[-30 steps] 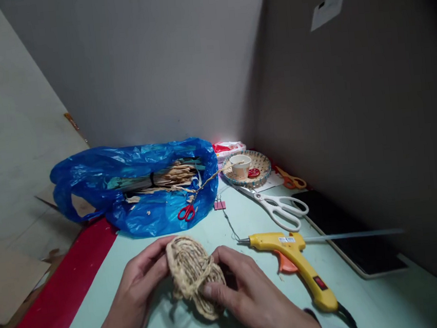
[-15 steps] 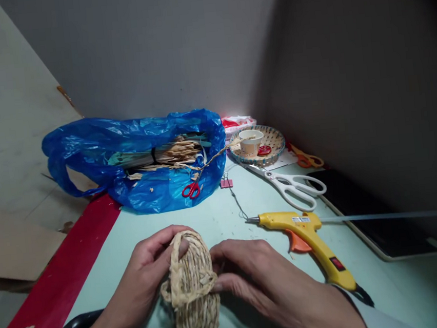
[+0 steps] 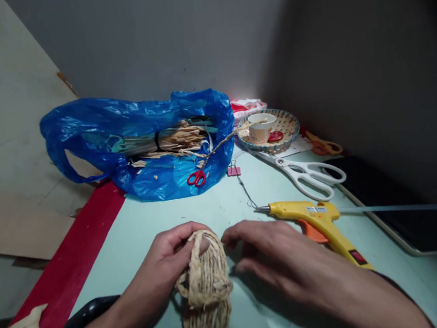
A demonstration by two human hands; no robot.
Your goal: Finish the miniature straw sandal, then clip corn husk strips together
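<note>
A small woven straw slipper (image 3: 208, 273), coiled from braided fibre with a braided strap across it, stands over the near part of the table. My left hand (image 3: 176, 253) grips its upper left side, the thumb tucked under the strap. To the right of the slipper, my right hand (image 3: 273, 251) is apart from it, fingers half curled, thumb and forefinger separated with nothing between them. Just beyond that hand lies a yellow glue gun (image 3: 308, 212) with an orange trigger and a long glue stick at its back.
A blue plastic bag (image 3: 84, 130) holds a bundle of dried straw (image 3: 173, 137). Red-handled scissors (image 3: 196, 178), a pink binder clip (image 3: 233, 171), white scissors (image 3: 310, 176), a woven basket (image 3: 290, 126) with a paper cup (image 3: 260, 129), orange scissors (image 3: 323, 144) and a dark tablet (image 3: 393, 209) lie around.
My right hand has let go of the slipper's right edge and moved slightly away to the right. My left hand keeps its hold. The whole view has shifted a little.
</note>
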